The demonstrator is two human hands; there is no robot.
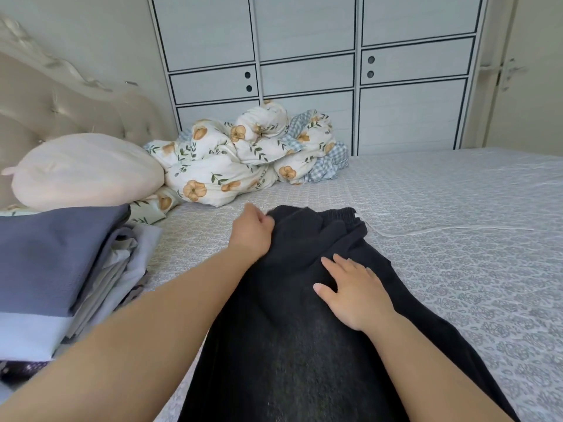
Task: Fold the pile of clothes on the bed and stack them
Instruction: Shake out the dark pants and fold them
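Note:
Black trousers (283, 345) lie lengthwise on the bed (457, 254), their elastic waistband at the far end. My left hand (251, 229) grips the left corner of the waistband with curled fingers. Lower down, my right hand (353, 292) lies flat on the black cloth, fingers spread and pressing it to the bed. To the left stands a stack of folded clothes (58, 269) with a grey-blue piece on top and pale pieces under it.
A pale pink pillow (85, 170) lies behind the stack by the padded headboard. A bunched floral duvet (243, 153) sits at the bed's far side against a white wardrobe (307, 71). Patterned sheet spreads to the right.

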